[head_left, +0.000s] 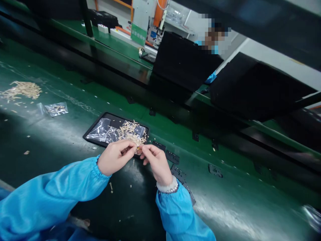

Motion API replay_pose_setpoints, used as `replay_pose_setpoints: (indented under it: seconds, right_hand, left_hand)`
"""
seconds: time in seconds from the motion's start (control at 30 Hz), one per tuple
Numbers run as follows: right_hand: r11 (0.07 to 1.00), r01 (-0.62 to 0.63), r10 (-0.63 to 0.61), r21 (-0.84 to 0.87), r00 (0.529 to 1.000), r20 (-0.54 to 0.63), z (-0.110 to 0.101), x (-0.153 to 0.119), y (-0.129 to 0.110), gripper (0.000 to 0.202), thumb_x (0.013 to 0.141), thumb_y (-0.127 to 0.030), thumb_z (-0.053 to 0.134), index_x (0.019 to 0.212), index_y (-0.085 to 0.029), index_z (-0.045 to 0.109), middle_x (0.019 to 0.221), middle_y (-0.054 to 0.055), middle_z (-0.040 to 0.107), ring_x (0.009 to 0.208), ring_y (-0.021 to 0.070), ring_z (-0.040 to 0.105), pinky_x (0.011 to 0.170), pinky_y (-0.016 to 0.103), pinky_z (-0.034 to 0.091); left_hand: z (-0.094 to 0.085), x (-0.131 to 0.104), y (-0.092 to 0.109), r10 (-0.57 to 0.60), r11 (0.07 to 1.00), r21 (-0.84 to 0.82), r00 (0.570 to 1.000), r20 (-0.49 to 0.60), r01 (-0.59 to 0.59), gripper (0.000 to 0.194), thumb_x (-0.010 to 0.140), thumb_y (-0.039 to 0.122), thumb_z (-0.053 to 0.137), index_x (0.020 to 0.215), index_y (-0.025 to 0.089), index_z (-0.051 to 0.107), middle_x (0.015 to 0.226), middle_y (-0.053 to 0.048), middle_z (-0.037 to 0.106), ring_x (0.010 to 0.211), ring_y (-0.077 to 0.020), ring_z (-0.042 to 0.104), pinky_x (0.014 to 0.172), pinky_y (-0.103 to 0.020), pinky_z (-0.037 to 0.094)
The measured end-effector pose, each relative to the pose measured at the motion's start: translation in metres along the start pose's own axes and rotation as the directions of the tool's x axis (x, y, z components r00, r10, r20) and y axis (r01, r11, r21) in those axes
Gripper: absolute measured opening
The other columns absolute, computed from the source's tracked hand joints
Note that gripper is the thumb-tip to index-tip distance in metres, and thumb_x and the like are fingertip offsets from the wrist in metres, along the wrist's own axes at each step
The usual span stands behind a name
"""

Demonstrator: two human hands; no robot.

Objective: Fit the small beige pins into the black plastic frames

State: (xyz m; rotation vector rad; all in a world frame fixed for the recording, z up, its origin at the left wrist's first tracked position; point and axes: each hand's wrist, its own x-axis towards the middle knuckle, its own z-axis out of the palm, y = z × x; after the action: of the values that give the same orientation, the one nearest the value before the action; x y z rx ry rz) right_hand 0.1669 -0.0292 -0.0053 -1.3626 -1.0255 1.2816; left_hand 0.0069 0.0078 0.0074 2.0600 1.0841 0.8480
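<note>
My left hand (116, 156) and my right hand (156, 163) meet at the near right edge of a black tray (96, 140). Fingers of both are pinched together around something small and yellowish between them, too small to make out. Just beyond the fingertips, a heap of small beige pieces (131, 130) lies in the tray, partly on clear plastic bags (101, 130). The fingers hide the heap's near side. Blue sleeves cover both arms, and a pale beaded band circles my right wrist.
Another beige pile (26, 89) and a clear bag with small parts (57, 108) lie at the left. Flat black plates (172, 156) line the green table (225, 201) right of the tray. Beyond the dark rail, a person (213, 38) is behind black panels (183, 62).
</note>
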Motion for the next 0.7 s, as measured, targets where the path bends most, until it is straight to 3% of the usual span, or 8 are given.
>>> replay_pose_setpoints:
  seconds: [0.1, 0.23, 0.33, 0.43, 0.57, 0.7]
  right_hand:
    - [0.958, -0.143, 0.148, 0.249, 0.989, -0.004, -0.004, -0.012, -0.003, 0.019, 0.065, -0.036, 0.072, 0.068, -0.017, 0.067, 0.058, -0.002, 0.056, 0.053, 0.0090, 0.049, 0.042, 0.018, 0.037]
    - [0.929, -0.116, 0.163, 0.350, 0.981, -0.108, -0.017, -0.025, -0.002, 0.022, 0.060, -0.035, 0.075, 0.062, -0.016, 0.064, 0.055, -0.004, 0.052, 0.049, 0.0073, 0.045, 0.043, 0.019, 0.037]
    - [0.952, -0.009, 0.101, 0.307, 0.953, -0.285, -0.037, -0.037, 0.001, 0.020, 0.063, -0.035, 0.073, 0.065, -0.017, 0.064, 0.058, -0.004, 0.053, 0.048, 0.0068, 0.043, 0.045, 0.020, 0.036]
    - [0.980, 0.109, -0.020, 0.165, 0.886, -0.463, -0.062, -0.053, 0.004, 0.018, 0.067, -0.034, 0.071, 0.067, -0.017, 0.065, 0.067, -0.002, 0.055, 0.055, 0.0084, 0.044, 0.052, 0.022, 0.038]
    - [0.989, 0.141, -0.095, 0.050, 0.850, -0.518, -0.082, -0.072, 0.012, 0.019, 0.072, -0.034, 0.068, 0.066, -0.017, 0.063, 0.076, 0.000, 0.053, 0.065, 0.0106, 0.046, 0.062, 0.025, 0.040]
    - [0.985, 0.127, -0.051, 0.115, 0.860, -0.507, -0.084, -0.076, 0.019, 0.019, 0.072, -0.035, 0.069, 0.066, -0.017, 0.063, 0.085, 0.002, 0.056, 0.073, 0.0128, 0.051, 0.070, 0.028, 0.043]
  left_hand:
    - [0.007, 0.002, 0.010, 0.086, 0.996, 0.028, 0.995, 0.041, -0.087, 0.017, 0.084, 0.022, 0.047, 0.078, 0.016, 0.062, 0.072, -0.001, 0.064, 0.060, -0.0110, 0.058, 0.055, -0.021, 0.043]
    - [0.019, 0.012, 0.022, 0.167, 0.985, 0.019, 0.978, 0.128, -0.170, 0.020, 0.086, 0.023, 0.047, 0.078, 0.016, 0.064, 0.074, -0.002, 0.065, 0.062, -0.0118, 0.059, 0.057, -0.022, 0.044]
    - [0.036, 0.031, 0.020, 0.239, 0.964, 0.068, 0.947, 0.216, -0.258, 0.024, 0.089, 0.027, 0.043, 0.089, 0.016, 0.065, 0.085, -0.006, 0.068, 0.078, -0.0162, 0.062, 0.073, -0.027, 0.046]
    - [0.064, 0.057, 0.008, 0.275, 0.918, 0.189, 0.901, 0.335, -0.350, 0.022, 0.083, 0.025, 0.053, 0.100, 0.016, 0.064, 0.103, -0.012, 0.067, 0.099, -0.0249, 0.058, 0.087, -0.038, 0.041]
    - [0.102, 0.084, -0.009, 0.286, 0.912, 0.169, 0.875, 0.390, -0.373, 0.016, 0.070, 0.012, 0.062, 0.086, 0.015, 0.065, 0.089, -0.014, 0.069, 0.093, -0.0284, 0.059, 0.084, -0.040, 0.040]
    - [0.108, 0.092, -0.007, 0.309, 0.914, 0.128, 0.864, 0.396, -0.386, 0.015, 0.071, 0.007, 0.056, 0.080, 0.016, 0.064, 0.073, -0.010, 0.066, 0.080, -0.0257, 0.061, 0.084, -0.041, 0.039]
